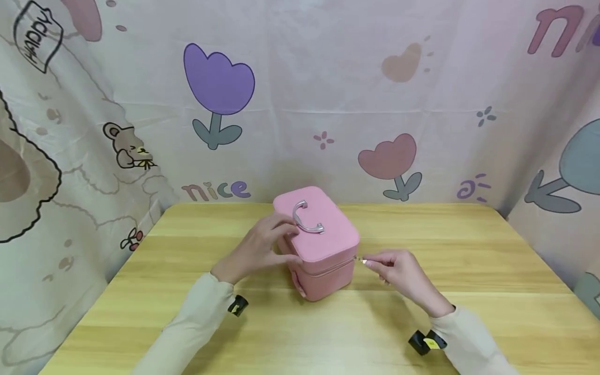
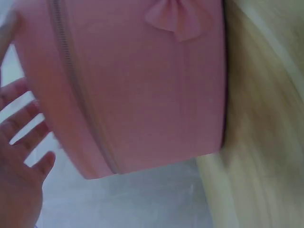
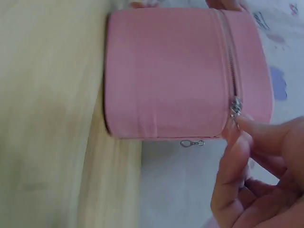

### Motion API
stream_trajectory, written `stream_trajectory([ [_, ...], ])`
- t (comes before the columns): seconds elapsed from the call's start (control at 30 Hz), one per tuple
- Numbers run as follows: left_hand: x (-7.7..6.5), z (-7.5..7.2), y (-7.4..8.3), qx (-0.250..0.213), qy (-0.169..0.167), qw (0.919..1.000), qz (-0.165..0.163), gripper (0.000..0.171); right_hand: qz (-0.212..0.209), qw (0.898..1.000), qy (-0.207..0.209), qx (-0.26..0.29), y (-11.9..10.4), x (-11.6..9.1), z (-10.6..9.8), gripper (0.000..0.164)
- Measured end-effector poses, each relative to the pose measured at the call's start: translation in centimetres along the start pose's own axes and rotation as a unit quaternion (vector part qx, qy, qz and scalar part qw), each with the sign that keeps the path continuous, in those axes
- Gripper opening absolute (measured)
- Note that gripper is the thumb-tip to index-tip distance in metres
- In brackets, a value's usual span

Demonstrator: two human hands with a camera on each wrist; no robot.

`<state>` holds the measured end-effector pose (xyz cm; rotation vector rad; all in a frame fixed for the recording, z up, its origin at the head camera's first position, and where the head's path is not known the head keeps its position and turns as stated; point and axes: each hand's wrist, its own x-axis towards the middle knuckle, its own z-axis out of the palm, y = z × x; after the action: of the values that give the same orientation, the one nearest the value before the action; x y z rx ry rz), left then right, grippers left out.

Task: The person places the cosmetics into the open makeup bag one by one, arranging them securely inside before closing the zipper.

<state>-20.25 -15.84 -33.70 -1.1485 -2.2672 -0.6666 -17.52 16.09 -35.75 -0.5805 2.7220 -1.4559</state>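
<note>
A pink box-shaped case (image 1: 323, 239) with a silver handle (image 1: 307, 221) on its lid stands upright on the table. Its zipper (image 3: 232, 66) runs around the side just below the lid. My right hand (image 1: 396, 271) pinches the metal zipper pull (image 3: 235, 114) at the case's near right corner, between thumb and forefinger. My left hand (image 1: 262, 245) rests on the lid's left edge, fingers spread beside the handle. A pink bow (image 2: 178, 16) decorates the side toward the left hand. In the right wrist view, a small metal ring clasp (image 3: 191, 143) hangs at another face.
The wooden table (image 1: 197, 312) extends around the case on every side. Behind it hangs a printed curtain (image 1: 300, 104) with flowers and lettering, and more cloth lines the left and right sides. Black wrist cameras (image 1: 425, 342) sit at both sleeves.
</note>
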Motion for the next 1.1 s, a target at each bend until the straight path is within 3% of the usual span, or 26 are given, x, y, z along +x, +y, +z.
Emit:
stream_trajectory([
  [0.07, -0.2, 0.1, -0.2, -0.006, -0.013, 0.9999, -0.010, 0.055, -0.056, 0.997, -0.013, -0.043, -0.2, -0.2, 0.3, 0.016],
  [0.13, -0.4, 0.4, -0.2, 0.001, -0.003, 1.0000, -0.007, 0.057, -0.119, 0.988, -0.014, -0.097, -0.5, -0.3, 0.7, 0.011],
  [0.23, -0.5, 0.9, -0.2, 0.020, 0.026, 0.9994, 0.011, 0.061, -0.200, 0.963, 0.006, -0.182, -0.6, -0.3, 1.3, 0.007],
  [0.33, -0.6, 1.5, 0.1, 0.045, 0.052, 0.9973, 0.024, 0.066, -0.247, 0.938, 0.044, -0.240, -0.5, -0.3, 1.9, 0.012],
  [0.57, -0.7, 2.7, 1.4, 0.080, 0.081, 0.9933, 0.020, 0.065, -0.389, 0.871, 0.133, -0.267, -0.2, -0.4, 3.1, 0.011],
  [0.63, -0.6, 3.0, 1.8, 0.086, 0.093, 0.9918, 0.014, 0.064, -0.413, 0.860, 0.139, -0.265, -0.6, -0.6, 3.7, 0.014],
  [0.73, -0.4, 3.4, 2.6, 0.102, 0.117, 0.9879, 0.003, 0.060, -0.437, 0.847, 0.146, -0.263, -1.1, -0.8, 4.7, 0.023],
  [0.83, -0.2, 3.9, 3.6, 0.123, 0.139, 0.9826, -0.013, 0.056, -0.452, 0.842, 0.148, -0.254, -1.5, -1.2, 5.4, 0.032],
  [1.1, 0.7, 5.9, 7.1, 0.212, 0.190, 0.9562, -0.069, 0.061, -0.446, 0.858, 0.123, -0.225, -1.7, -2.2, 5.7, 0.043],
])
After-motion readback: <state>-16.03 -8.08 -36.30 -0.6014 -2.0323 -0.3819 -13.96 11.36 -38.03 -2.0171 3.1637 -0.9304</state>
